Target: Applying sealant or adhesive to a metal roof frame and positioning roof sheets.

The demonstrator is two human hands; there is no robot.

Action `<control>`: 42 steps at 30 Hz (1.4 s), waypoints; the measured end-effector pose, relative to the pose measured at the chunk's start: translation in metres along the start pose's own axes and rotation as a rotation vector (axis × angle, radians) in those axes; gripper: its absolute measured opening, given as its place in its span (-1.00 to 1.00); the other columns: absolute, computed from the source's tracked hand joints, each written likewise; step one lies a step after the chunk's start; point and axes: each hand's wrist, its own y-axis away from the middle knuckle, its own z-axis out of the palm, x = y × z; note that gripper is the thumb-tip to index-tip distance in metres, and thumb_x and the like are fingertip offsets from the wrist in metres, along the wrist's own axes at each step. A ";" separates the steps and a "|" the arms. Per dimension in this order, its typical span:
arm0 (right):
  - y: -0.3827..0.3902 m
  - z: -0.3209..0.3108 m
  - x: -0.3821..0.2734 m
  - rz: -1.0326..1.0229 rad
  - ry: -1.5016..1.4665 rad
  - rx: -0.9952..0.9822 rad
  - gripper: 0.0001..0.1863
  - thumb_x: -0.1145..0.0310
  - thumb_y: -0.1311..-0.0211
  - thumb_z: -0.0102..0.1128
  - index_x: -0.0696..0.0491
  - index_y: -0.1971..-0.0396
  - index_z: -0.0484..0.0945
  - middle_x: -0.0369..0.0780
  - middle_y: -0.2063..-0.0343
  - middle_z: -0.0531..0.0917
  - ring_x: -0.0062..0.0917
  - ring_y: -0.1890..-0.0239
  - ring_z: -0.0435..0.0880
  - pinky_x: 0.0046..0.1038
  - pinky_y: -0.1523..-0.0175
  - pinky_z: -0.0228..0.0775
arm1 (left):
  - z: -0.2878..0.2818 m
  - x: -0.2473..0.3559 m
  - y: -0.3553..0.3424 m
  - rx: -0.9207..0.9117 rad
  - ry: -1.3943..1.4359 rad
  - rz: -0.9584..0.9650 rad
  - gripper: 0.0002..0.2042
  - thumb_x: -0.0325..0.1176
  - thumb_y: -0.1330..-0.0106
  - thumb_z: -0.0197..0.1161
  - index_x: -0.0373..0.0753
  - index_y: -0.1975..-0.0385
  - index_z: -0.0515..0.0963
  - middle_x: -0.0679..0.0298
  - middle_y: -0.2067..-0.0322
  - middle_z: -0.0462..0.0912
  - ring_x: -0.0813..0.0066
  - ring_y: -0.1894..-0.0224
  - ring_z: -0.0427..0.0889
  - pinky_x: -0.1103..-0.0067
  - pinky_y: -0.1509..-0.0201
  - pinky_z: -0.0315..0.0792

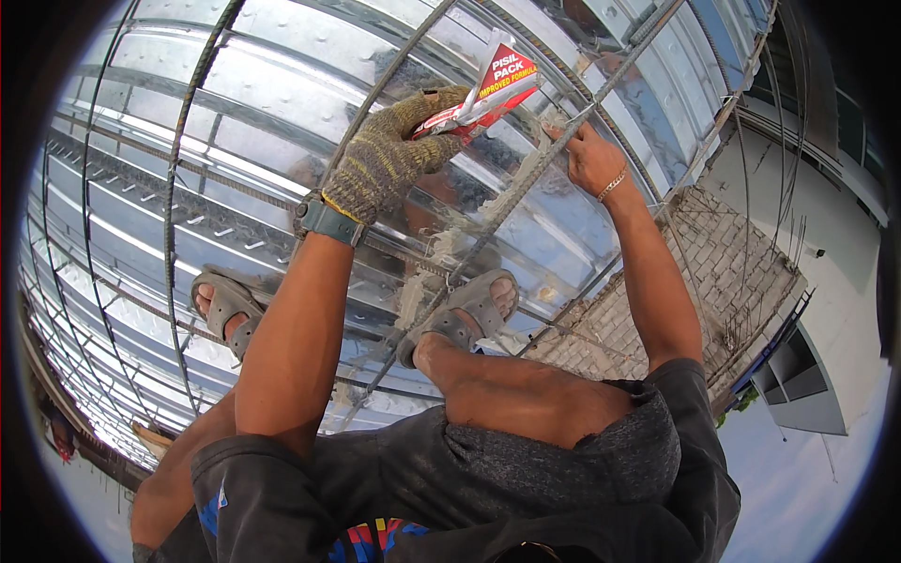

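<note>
My left hand (pixel 375 164), in a grey-green knit glove with a watch at the wrist, is closed around a crumpled red-and-white plastic pack (pixel 483 108). My bare right hand (pixel 591 164), wearing a bracelet, reaches to a steel bar (pixel 530 178) and touches around grey paste smeared beside it. Its fingers are partly curled and partly hidden, so I cannot make out what, if anything, they hold. The paste (pixel 441 244) runs in a patchy line over shiny ribbed metal sheeting (pixel 253 66).
A grid of rebar (pixel 172 188) lies over the sheeting, under and around my sandalled feet (pixel 469 314). To the right are an edge, a rough block wall (pixel 699 244) with protruding wires and a pale building (pixel 826 310).
</note>
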 end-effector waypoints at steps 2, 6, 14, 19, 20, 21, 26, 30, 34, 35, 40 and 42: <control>0.003 -0.003 0.001 -0.003 0.042 -0.023 -0.54 0.57 0.08 -0.02 -0.22 0.15 0.53 -0.21 0.41 0.45 -0.32 0.47 0.51 -0.32 0.45 0.38 | 0.000 0.000 0.001 -0.006 0.008 0.011 -0.56 -0.42 -0.07 0.29 -0.19 -0.01 0.43 0.25 0.13 0.53 0.59 0.13 0.49 0.63 0.04 0.41; 0.010 -0.008 0.006 -0.043 0.024 0.010 -0.64 0.57 0.08 -0.01 -0.12 0.25 0.54 -0.23 0.44 0.44 -0.35 0.48 0.52 -0.34 0.47 0.37 | -0.006 0.002 0.002 0.012 0.033 -0.024 -0.55 -0.40 -0.08 0.26 -0.21 -0.04 0.41 0.28 0.17 0.53 0.61 0.20 0.49 0.63 0.13 0.42; -0.001 -0.009 0.006 0.698 -1.449 -0.368 -0.51 0.57 0.01 -0.17 0.06 -0.02 0.33 -0.30 0.61 0.40 -0.72 0.76 0.23 -0.64 0.72 0.09 | 0.002 -0.003 0.001 0.003 -0.014 0.011 -0.53 -0.40 -0.09 0.24 -0.23 -0.06 0.38 0.30 0.19 0.53 0.61 0.23 0.50 0.65 0.18 0.44; -0.007 -0.010 0.003 0.703 -1.845 -0.376 -0.52 0.57 0.04 -0.19 0.05 0.00 0.30 -0.32 0.64 0.37 -0.80 0.81 0.08 -0.75 0.79 -0.11 | 0.005 0.006 -0.001 -0.013 0.054 -0.075 -0.54 -0.39 -0.05 0.32 -0.17 -0.01 0.44 0.30 0.12 0.52 0.60 0.14 0.49 0.63 0.08 0.44; -0.010 -0.010 0.004 0.702 -1.846 -0.376 -0.52 0.57 0.04 -0.19 0.05 0.00 0.30 -0.32 0.64 0.37 -0.80 0.81 0.08 -0.75 0.79 -0.11 | 0.006 0.007 -0.001 -0.014 0.053 -0.075 -0.54 -0.39 -0.05 0.32 -0.17 -0.01 0.44 0.30 0.12 0.52 0.60 0.14 0.49 0.63 0.08 0.44; -0.013 -0.010 0.005 0.742 -1.769 -0.398 -0.51 0.57 0.05 -0.20 0.05 0.00 0.29 -0.33 0.65 0.36 -0.80 0.80 0.08 -0.74 0.79 -0.12 | 0.007 0.009 -0.001 -0.007 0.049 -0.079 -0.54 -0.39 -0.05 0.32 -0.17 -0.01 0.44 0.30 0.12 0.53 0.60 0.14 0.49 0.63 0.09 0.44; -0.016 -0.014 0.010 0.845 -1.624 -0.443 -0.52 0.56 0.07 -0.19 0.05 0.03 0.31 -0.32 0.64 0.35 -0.78 0.80 0.08 -0.73 0.79 -0.14 | 0.006 0.005 -0.002 0.000 0.026 -0.038 -0.55 -0.40 -0.06 0.31 -0.17 -0.01 0.44 0.30 0.13 0.53 0.59 0.15 0.50 0.63 0.09 0.45; -0.008 -0.017 0.008 0.960 -1.447 -0.332 -0.43 0.55 0.08 -0.16 0.06 -0.08 0.29 -0.32 0.66 0.38 -0.75 0.80 0.12 -0.69 0.76 -0.11 | -0.002 0.002 -0.002 -0.002 -0.005 -0.007 -0.54 -0.39 -0.07 0.28 -0.20 -0.03 0.41 0.29 0.15 0.53 0.59 0.20 0.50 0.63 0.14 0.45; 0.005 -0.012 0.017 0.895 -1.081 -0.221 -0.42 0.52 0.02 -0.10 0.04 -0.13 0.29 -0.37 0.69 0.40 -0.74 0.74 0.22 -0.64 0.67 0.02 | -0.005 0.002 0.000 0.003 -0.029 0.004 -0.52 -0.36 -0.09 0.25 -0.22 -0.06 0.37 0.30 0.19 0.52 0.62 0.26 0.49 0.65 0.22 0.45; 0.008 -0.008 0.019 0.896 -1.079 -0.222 -0.42 0.52 0.02 -0.10 0.04 -0.13 0.29 -0.37 0.69 0.40 -0.74 0.74 0.22 -0.64 0.67 0.02 | -0.004 0.002 0.000 0.003 -0.028 0.003 -0.52 -0.36 -0.09 0.25 -0.22 -0.06 0.37 0.30 0.19 0.52 0.62 0.26 0.49 0.65 0.22 0.45; 0.014 0.012 0.013 0.267 -0.456 0.091 -0.51 0.48 -0.01 -0.10 0.06 -0.05 0.37 -0.26 0.70 0.41 -0.54 0.60 0.44 -0.47 0.46 0.28 | 0.002 0.001 -0.002 -0.018 -0.010 0.006 -0.53 -0.36 -0.10 0.25 -0.23 -0.06 0.38 0.31 0.18 0.51 0.63 0.27 0.48 0.67 0.22 0.44; 0.007 0.009 0.009 0.197 -0.287 0.068 -0.55 0.47 0.02 -0.09 -0.03 0.03 0.41 -0.20 0.61 0.47 -0.38 0.55 0.49 -0.38 0.42 0.34 | 0.002 0.003 -0.001 -0.017 0.022 -0.019 -0.53 -0.38 -0.07 0.28 -0.20 -0.04 0.40 0.30 0.14 0.51 0.60 0.19 0.49 0.64 0.13 0.43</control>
